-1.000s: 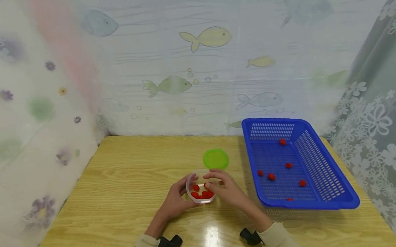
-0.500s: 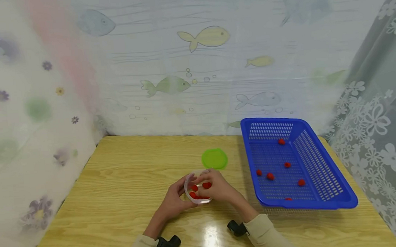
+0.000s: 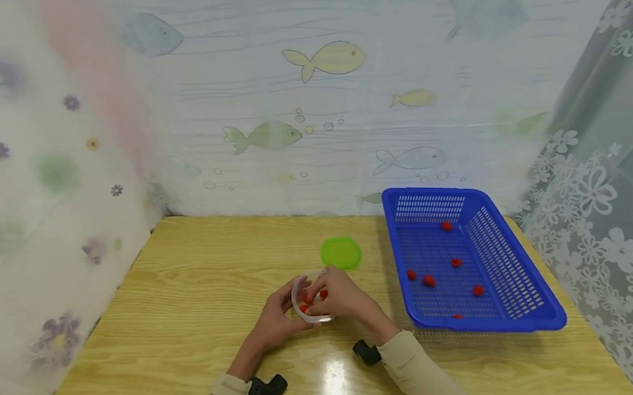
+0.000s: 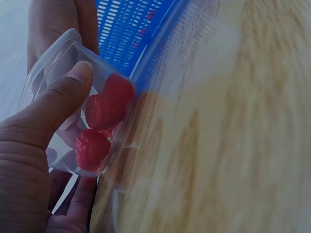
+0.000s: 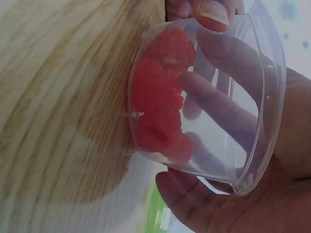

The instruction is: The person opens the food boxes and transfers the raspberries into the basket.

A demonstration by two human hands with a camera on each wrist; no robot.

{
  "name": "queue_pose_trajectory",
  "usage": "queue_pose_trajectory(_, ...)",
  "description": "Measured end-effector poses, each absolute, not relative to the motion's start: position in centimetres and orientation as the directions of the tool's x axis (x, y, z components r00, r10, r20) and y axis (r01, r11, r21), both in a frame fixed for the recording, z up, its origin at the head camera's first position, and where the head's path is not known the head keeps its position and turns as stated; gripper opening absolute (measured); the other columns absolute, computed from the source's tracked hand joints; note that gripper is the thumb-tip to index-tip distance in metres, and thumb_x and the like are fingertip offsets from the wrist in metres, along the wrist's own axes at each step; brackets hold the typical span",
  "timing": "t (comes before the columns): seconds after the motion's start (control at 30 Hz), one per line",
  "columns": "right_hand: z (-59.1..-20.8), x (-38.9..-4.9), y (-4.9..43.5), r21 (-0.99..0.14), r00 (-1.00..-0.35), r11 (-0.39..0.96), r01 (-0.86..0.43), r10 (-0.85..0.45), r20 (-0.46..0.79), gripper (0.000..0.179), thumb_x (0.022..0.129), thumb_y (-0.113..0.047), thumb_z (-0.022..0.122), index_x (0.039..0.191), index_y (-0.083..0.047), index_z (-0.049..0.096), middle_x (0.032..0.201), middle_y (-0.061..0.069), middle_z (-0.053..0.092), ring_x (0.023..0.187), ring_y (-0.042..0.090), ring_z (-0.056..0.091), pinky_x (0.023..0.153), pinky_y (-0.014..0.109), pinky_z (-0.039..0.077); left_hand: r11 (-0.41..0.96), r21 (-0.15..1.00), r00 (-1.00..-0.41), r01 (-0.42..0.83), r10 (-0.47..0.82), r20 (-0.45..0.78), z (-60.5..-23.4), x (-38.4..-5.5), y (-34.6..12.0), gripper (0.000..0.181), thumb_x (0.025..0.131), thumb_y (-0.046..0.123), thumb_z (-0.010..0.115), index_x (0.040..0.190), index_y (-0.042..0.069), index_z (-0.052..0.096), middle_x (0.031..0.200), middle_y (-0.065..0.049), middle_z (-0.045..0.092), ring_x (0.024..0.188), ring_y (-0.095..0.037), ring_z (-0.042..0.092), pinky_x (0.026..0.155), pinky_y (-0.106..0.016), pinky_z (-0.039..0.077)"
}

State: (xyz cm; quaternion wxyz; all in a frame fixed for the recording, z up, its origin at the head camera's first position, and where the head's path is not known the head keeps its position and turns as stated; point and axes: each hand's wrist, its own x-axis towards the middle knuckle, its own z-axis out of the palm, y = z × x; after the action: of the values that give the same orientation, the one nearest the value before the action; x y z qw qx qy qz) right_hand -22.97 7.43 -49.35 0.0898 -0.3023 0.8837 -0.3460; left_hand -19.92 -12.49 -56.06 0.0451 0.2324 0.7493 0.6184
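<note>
My left hand grips a small clear plastic container around its side, low over the table. In the left wrist view the left thumb lies along the container's wall. Several red raspberries sit together at the bottom of the container. My right hand reaches over the rim from the right, its fingers dipping inside. One fingertip is right at the raspberries in the right wrist view, with the finger fairly straight. The right hand covers part of the container's opening in the head view.
A green lid lies on the wooden table just behind the container. To the right stands a blue slotted basket with several raspberries scattered on its floor. Patterned cloth hangs behind the table.
My right hand has moved left and deeper into the container, from its right rim to over the raspberries. The left hand keeps its grip on the container.
</note>
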Motion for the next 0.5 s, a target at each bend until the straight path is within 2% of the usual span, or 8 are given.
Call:
queue_pose_trajectory(0.1,-49.14,-22.99,7.23,-0.623,-0.798,0.597,-0.506,-0.598,0.074,0.007,0.078,-0.016,0.087,0.076,-0.016,0.08,0.078,0.005,0.066,0.079,0.021,0.052,0.072,0.027,0.038,0.117,0.952,-0.89,0.282,0.402,0.215,-55.99,-19.96,-12.4,0.092,0.079,0.011,0.089,0.157,0.014,0.04,0.152,-0.014,0.05,0.138,-0.031,0.052,0.112,-0.044,0.043)
queue_pose_trajectory(0.23,-49.28,-23.05,7.06,-0.589,-0.794,0.605,-0.537,-0.597,0.111,0.01,0.078,-0.016,0.087,0.072,-0.017,0.08,0.071,0.001,0.062,0.075,0.015,0.048,0.074,0.028,0.036,0.117,0.954,-0.894,0.274,0.396,0.208,-55.93,-19.97,-12.37,0.091,0.079,0.012,0.089,0.156,0.013,0.041,0.152,-0.014,0.05,0.139,-0.03,0.051,0.112,-0.043,0.043)
queue_pose_trajectory(0.4,-49.65,-23.15,6.97,-0.589,-0.809,0.618,-0.521,-0.577,0.11,0.01,0.08,-0.017,0.085,0.071,-0.018,0.08,0.076,0.003,0.061,0.08,0.014,0.044,0.066,0.026,0.037,0.123,0.954,-0.9,0.272,0.384,0.207,-55.94,-19.96,-12.48,0.091,0.079,0.011,0.089,0.156,0.011,0.042,0.151,-0.015,0.051,0.138,-0.031,0.051,0.112,-0.036,0.044)
queue_pose_trajectory(0.5,-49.86,-23.18,6.95,-0.587,-0.817,0.631,-0.507,-0.569,0.094,0.011,0.079,-0.017,0.086,0.07,-0.018,0.079,0.079,0.004,0.062,0.082,0.014,0.044,0.066,0.026,0.038,0.117,0.958,-0.901,0.263,0.385,0.201,-55.94,-19.9,-12.55,0.091,0.078,0.01,0.089,0.156,0.011,0.041,0.151,-0.016,0.051,0.138,-0.032,0.051,0.112,-0.035,0.045)
